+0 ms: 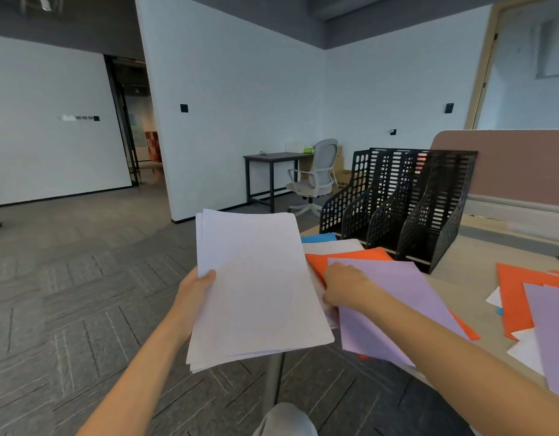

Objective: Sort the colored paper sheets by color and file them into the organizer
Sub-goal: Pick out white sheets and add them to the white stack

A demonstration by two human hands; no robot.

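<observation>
My left hand (195, 292) grips a stack of white sheets (256, 287) by its left edge, held up off the table's left side. My right hand (344, 286) rests on a purple sheet (394, 306) at the table's near corner, its fingers curled at the sheet's left edge. Whether it pinches the sheet I cannot tell. Under the purple sheet lie orange sheets (350, 258), a white sheet (331, 246) and a blue sheet (317, 237). The black perforated organizer (397, 209) with several slots stands behind them on the table.
More orange (514, 297), purple (552, 338) and white (523, 350) sheets lie scattered on the wooden table (467, 272) at the right. A pink partition (523, 165) rises behind the organizer. A desk and an office chair (313, 180) stand by the far wall.
</observation>
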